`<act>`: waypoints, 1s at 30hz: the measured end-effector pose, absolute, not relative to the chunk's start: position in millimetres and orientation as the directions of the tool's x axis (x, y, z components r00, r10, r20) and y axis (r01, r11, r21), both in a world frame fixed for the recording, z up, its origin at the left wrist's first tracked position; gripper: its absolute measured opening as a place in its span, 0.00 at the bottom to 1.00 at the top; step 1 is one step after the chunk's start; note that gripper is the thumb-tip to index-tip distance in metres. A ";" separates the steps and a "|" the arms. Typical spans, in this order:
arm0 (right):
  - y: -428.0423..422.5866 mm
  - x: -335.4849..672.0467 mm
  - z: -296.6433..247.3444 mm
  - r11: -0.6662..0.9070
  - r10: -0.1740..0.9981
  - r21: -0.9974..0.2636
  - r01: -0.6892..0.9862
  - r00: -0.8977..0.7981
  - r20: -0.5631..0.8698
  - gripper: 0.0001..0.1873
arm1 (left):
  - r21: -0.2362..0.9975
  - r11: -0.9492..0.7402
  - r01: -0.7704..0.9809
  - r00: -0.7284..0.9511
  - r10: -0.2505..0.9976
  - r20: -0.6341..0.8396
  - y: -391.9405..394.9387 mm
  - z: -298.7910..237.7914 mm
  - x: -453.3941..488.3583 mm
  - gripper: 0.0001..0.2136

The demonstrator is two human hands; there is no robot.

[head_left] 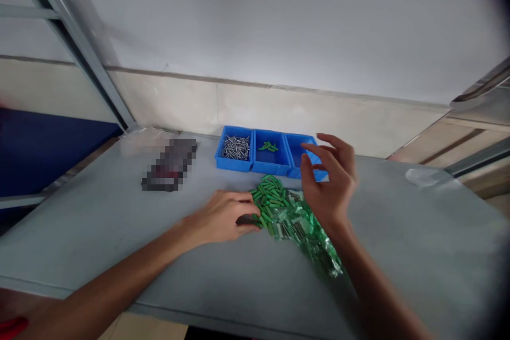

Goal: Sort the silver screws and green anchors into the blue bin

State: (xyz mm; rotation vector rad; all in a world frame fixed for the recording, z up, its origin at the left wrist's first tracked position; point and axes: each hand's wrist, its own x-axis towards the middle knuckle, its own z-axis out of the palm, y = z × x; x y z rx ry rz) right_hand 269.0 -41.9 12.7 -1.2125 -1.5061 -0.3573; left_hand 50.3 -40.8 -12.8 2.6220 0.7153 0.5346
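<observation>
A grey metal-topped table [398, 239] runs across the view, with a blue three-compartment plastic tray [271, 167] near its far edge. The left compartment holds a heap of thin metal screws [236, 147]. The middle one holds a small cluster of green plastic wall plugs [268, 146], far fewer than the loose pile of the same plugs [269, 202] on the table nearer the person. That pile spills from a clear plastic bag [306, 236] lying just beyond it to the right. The right compartment is partly hidden, and its contents cannot be made out.

The left hand [221, 218] rests at the pile's near edge, its fingers [243, 207] curled and touching the plugs; whether they grip any cannot be told. A dark object [247, 220] lies beneath them. The right hand [329, 180] is raised above the bag beside the tray, its fingers [319, 143] spread, curved and holding nothing visible.
</observation>
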 end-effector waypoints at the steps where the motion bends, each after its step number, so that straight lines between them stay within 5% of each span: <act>1: -44.8 269.1 13.3 0.429 0.475 -0.384 0.818 0.157 0.866 0.14 | 0.438 -0.803 0.404 0.806 0.539 0.245 -40.9 -13.1 50.7 0.07; 19: -50.0 252.8 3.6 0.483 0.606 -0.448 0.752 0.082 0.792 0.10 | 0.312 -0.838 0.448 0.821 0.523 0.227 -30.2 -15.3 41.3 0.13; 24: -50.8 247.3 2.1 0.507 0.614 -0.426 0.749 0.033 0.789 0.10 | 0.412 -0.802 0.433 0.782 0.561 0.270 -27.6 -13.5 41.8 0.13; 30: -57.3 239.5 3.8 0.555 0.750 -0.513 0.655 -0.127 0.649 0.09 | 0.719 -0.626 0.302 0.667 0.678 0.311 -24.6 -4.1 41.1 0.09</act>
